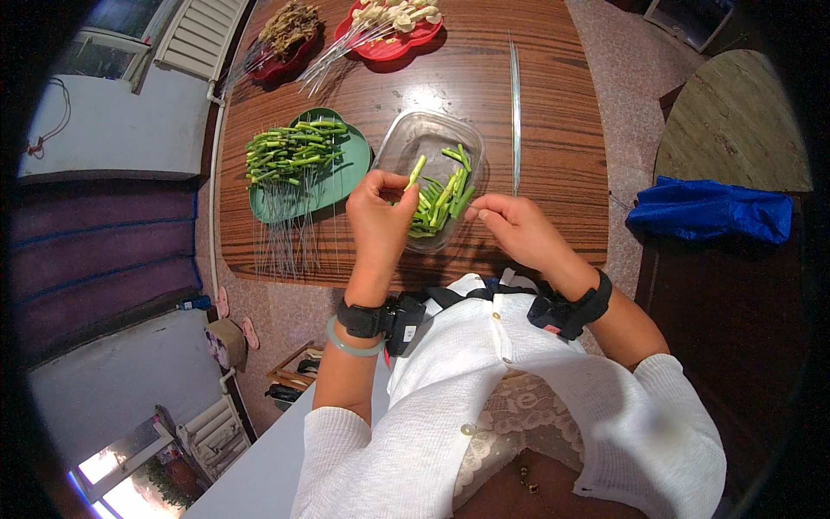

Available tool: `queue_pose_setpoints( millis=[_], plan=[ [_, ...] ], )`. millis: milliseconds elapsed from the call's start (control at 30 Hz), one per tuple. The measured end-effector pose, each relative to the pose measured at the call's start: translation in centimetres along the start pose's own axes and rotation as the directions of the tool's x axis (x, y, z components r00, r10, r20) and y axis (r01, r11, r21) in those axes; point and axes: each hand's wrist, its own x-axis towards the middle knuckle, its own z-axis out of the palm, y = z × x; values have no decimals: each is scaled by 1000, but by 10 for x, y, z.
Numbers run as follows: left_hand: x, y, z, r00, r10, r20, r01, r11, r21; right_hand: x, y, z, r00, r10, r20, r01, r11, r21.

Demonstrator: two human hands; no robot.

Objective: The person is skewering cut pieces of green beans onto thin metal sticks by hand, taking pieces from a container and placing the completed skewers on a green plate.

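My left hand pinches a short piece of green stem vegetable over the left side of a clear plastic container. Between the thumb and fingers of my right hand is a thin metal skewer, its end at a darker green piece by the container's right rim; whether it pierces that piece I cannot tell. Cut green stems lie loose inside the container. To the left, a green oval plate bears a pile of skewered green stems, their metal skewers hanging over the table's near edge.
Several bare metal skewers lie in a bundle on the wooden table, right of the container. At the far side stand a red plate of skewered pale food and a dark red dish of skewered brown food. A blue bag is off to the right.
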Motion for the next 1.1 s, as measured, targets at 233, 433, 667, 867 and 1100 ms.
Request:
queue_pose_setpoints(
  millis=[233,433,667,867,1100],
  plan=[
    [2,6,-5,1000,-1,-3,2,1000,24,2,3,5,992,-105,-69,102,994,-43],
    [3,7,-7,999,45,-27,-44,999,25,4,4,7,982,-183,-54,177,979,-100],
    [3,11,-8,996,78,-46,-77,997,30,4,3,13,972,-210,-109,201,976,-89],
    [3,14,-11,992,106,-76,-103,994,40,1,-9,12,980,-180,-84,171,979,-110],
    [-4,23,4,984,173,-46,-172,985,17,7,-16,15,939,-307,-152,272,937,-218]
  ],
)
